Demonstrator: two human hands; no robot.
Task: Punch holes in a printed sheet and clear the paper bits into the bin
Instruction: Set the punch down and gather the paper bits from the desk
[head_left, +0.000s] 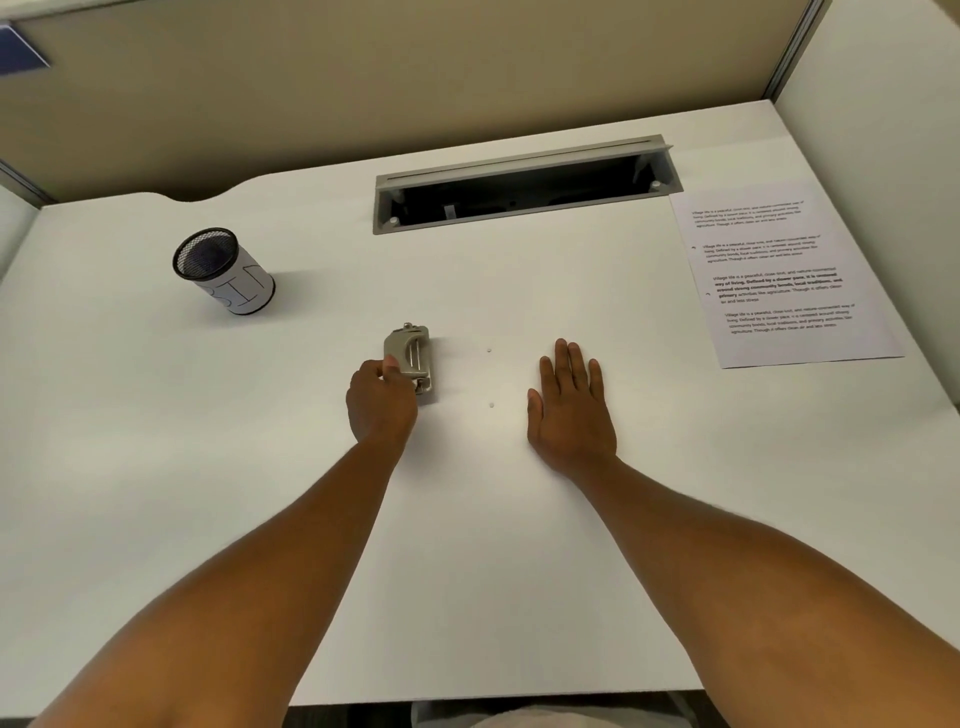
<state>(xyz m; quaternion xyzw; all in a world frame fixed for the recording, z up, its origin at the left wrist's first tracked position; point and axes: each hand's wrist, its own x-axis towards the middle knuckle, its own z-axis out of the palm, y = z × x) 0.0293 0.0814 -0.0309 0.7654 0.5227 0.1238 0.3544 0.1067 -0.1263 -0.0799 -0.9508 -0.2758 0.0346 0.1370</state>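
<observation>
A small metal hole punch (410, 358) rests on the white desk (467, 545) near its middle. My left hand (382, 405) grips the punch from its near left side. Two tiny round paper bits lie just right of it, one (489, 351) farther away and one (491, 405) nearer. My right hand (569, 410) lies flat on the desk with fingers spread, right of the bits and holding nothing. The printed sheet (779, 275) lies at the far right, with two punched holes along its left margin. The bin (223, 270), a black mesh cup wrapped in a paper label, stands at the far left.
An open cable tray slot (519, 187) with a grey frame is set into the desk at the back. Beige partition walls (363, 78) close off the back and the right side. The desk's front edge runs close to my body.
</observation>
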